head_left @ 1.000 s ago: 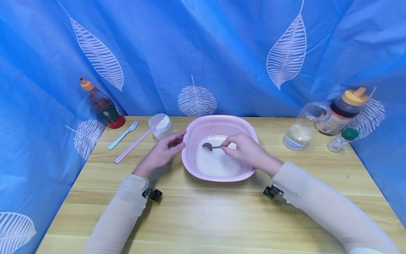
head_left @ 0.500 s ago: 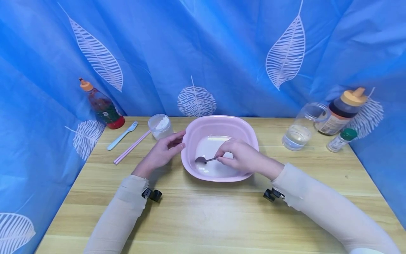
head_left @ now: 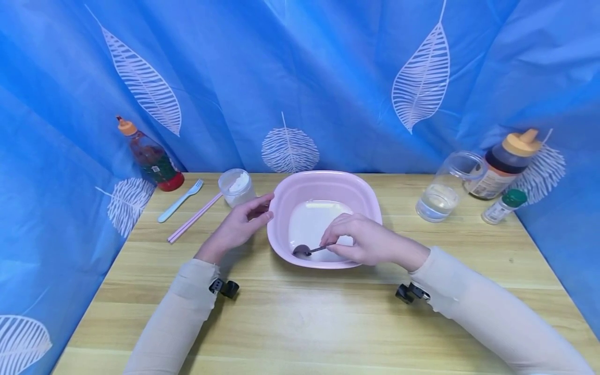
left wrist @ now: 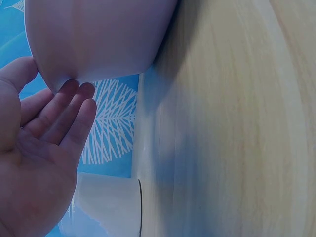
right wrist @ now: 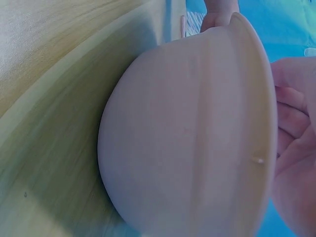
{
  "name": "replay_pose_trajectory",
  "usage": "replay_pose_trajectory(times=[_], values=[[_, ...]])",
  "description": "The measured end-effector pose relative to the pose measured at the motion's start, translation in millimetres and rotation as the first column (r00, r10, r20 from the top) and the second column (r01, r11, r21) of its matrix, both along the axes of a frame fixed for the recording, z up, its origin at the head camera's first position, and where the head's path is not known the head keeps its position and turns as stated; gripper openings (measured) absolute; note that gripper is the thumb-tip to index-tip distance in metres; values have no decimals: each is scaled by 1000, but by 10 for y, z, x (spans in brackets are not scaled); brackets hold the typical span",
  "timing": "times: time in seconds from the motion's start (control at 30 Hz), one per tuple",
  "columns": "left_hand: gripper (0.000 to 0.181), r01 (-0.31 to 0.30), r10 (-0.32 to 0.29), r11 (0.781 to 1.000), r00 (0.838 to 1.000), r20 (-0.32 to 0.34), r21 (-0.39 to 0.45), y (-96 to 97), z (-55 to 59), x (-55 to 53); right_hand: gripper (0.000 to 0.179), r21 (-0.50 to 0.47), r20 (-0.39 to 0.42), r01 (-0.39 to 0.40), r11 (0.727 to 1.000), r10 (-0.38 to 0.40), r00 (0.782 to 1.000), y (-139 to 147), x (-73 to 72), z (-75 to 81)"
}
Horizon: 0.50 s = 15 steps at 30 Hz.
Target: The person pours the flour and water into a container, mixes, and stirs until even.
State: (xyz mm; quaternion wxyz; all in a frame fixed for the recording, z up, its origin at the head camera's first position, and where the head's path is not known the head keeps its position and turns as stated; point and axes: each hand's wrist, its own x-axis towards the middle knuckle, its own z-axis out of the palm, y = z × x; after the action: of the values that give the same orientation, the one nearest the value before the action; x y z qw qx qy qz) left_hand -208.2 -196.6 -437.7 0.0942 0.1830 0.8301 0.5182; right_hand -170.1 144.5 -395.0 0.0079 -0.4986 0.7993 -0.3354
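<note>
A pink plastic basin (head_left: 323, 178) stands on the wooden table with a shallow, whitish liquid in it. Over the basin's near side, my right hand (head_left: 363, 237) pinches the handle of a small metal spoon (head_left: 302, 251). The spoon's bowl is down at the near left of the liquid. In the right wrist view, the basin's wall hides the spoon. My left hand (head_left: 241, 224) rests its thumb and fingertips on the basin's left rim from outside. The left wrist view shows those fingertips (left wrist: 88, 91) gently bent against the basin's outer wall.
Left of the basin are a lidded-size clear jar (head_left: 236, 190) of white powder, pink chopsticks (head_left: 194, 217), a light blue fork (head_left: 180, 200) and a red sauce bottle (head_left: 157, 161). On the right stand a water jug (head_left: 438, 200), a dark sauce bottle (head_left: 503, 164) and a green-capped shaker (head_left: 503, 207).
The spoon has swept from the middle of the basin to the left, then toward the near side, my right hand moving nearer with it. The left hand has stayed at the rim.
</note>
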Motion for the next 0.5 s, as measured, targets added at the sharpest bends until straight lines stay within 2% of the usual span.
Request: replay_pose_trajectory(times=[0.13,0.27,0.5], values=[[56,0,0,1000,1000,0,4,-5,2,3,12,-21,-1,33,999,-33,999,22,-6,-25],[56,-4,4,1000,1000,-6,5,-10,3,1,10,-18,-8,102,995,-102,995,15,-21,-39],[56,3,-3,1000,1000,-10,10,-10,1,0,10,13,23,255,967,-255,967,8,-76,-62]])
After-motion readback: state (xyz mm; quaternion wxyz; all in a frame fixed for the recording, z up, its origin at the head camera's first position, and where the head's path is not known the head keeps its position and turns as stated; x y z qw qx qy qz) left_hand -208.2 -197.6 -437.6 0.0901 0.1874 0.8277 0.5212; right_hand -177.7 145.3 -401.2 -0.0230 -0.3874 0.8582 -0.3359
